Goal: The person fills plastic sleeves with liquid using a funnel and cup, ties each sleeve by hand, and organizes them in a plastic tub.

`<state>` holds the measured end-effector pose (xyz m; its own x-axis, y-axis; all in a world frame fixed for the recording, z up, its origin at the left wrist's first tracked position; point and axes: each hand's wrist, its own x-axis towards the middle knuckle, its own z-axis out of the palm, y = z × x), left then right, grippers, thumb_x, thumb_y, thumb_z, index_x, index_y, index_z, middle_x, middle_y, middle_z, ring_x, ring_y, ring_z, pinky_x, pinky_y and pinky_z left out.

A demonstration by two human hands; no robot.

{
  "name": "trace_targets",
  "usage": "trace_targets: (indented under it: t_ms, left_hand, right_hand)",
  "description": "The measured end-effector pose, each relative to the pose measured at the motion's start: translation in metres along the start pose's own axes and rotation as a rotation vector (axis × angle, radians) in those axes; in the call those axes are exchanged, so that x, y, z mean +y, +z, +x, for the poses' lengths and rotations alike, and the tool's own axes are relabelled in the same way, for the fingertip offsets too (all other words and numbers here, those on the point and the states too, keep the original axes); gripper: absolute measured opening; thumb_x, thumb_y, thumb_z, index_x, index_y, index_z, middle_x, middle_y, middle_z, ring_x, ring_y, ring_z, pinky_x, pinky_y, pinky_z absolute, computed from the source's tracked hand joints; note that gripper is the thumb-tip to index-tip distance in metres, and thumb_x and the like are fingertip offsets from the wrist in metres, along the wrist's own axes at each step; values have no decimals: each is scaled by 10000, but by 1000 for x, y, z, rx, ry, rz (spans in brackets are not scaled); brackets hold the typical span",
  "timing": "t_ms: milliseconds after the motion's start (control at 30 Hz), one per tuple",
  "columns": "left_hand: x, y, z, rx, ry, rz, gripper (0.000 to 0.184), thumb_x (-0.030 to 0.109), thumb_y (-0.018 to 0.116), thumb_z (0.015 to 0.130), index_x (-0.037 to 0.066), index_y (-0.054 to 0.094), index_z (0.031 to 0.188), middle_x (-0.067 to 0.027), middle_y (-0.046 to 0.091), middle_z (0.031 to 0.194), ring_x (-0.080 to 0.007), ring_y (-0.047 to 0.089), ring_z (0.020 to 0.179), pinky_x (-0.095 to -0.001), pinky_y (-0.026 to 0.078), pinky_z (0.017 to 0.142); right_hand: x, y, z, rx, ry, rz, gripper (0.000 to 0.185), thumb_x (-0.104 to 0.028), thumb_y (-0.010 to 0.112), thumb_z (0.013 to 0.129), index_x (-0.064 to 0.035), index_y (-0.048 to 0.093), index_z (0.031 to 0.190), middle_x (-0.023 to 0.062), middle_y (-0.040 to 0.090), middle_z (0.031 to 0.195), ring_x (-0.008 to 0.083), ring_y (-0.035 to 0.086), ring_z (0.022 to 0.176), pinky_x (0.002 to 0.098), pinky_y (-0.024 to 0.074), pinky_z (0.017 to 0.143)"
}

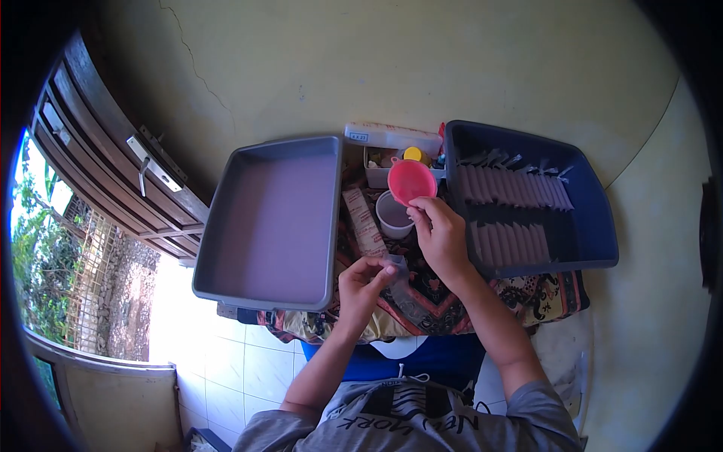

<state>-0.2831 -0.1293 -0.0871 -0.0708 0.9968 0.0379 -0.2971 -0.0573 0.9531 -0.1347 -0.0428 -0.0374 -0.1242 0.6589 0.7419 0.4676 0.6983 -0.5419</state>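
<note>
Between its fingers and thumb, my left hand pinches the top of a clear plastic bag, which hangs down over the patterned cloth. My right hand grips the edge of a pink funnel, tilted above a white cup. The cup stands between the two trays. To the left a large grey tray holds a flat purple-grey liquid. Rows of filled, tied tubes lie in the dark blue tray on the right.
A long printed packet lies beside the cup. Behind are a white box with a yellow lid and a long roll box. Patterned cloth covers the table. A slatted door stands at the left.
</note>
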Motion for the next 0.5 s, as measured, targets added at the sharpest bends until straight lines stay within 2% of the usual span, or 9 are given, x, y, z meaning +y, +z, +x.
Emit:
trace_targets:
  t_ms: [67,133,167,267,300,333,367,500]
  left_hand:
    - [-2,1,2,-4,0,-11,134,53,674,850,-38,623,935,-67,660,920,-102,611,844,-243,496,787]
    - [-2,2,4,3,-16,1,137,60,675,851,-33,625,937,-63,661,904,-100,612,844,-238,493,776]
    - [-2,3,6,4,-17,1,137,60,675,851,-33,625,937,-63,661,904,-100,612,844,-238,493,776]
    - [-3,6,11,12,5,-27,99,55,656,861,-25,611,898,-69,661,869,-113,619,831,-250,479,783]
    - [-5,6,13,3,13,5,118,66,665,858,-24,620,920,-53,658,866,-94,607,809,-231,475,739]
    - [-6,6,14,-5,19,37,140,78,675,856,-23,629,941,-37,655,864,-74,595,787,-212,470,694]
    - [-6,6,15,-8,19,37,140,78,675,856,-23,629,941,-37,655,864,-74,595,787,-212,470,694]
    - [-4,11,18,-5,45,87,147,83,683,848,-20,634,941,-30,653,837,-64,579,744,-208,454,636]
  right_hand:
    - [-5,-5,0,3,-14,-18,112,22,629,827,22,595,934,137,635,792,240,670,705,295,501,605]
    - [-7,-11,0,-8,63,59,97,8,629,828,25,583,912,159,630,815,301,655,737,338,507,629]
    - [-9,-14,-1,-9,64,60,97,8,629,828,25,583,912,159,630,815,301,655,737,338,507,629]
    - [-13,-29,0,34,173,227,98,-24,608,883,48,593,948,117,654,785,154,673,722,258,531,652]
    - [-15,-35,0,36,170,226,98,-24,608,883,48,593,948,117,654,785,154,673,722,258,531,652]
    - [-19,-41,0,44,229,367,101,-26,596,894,57,588,951,112,651,787,150,666,726,256,530,653]
    - [-22,-47,-1,52,289,507,107,-28,584,905,66,583,955,107,649,789,146,659,730,253,530,654]
    - [-30,-69,-6,-4,341,625,123,-39,553,927,69,569,982,104,644,796,133,642,730,240,520,654]
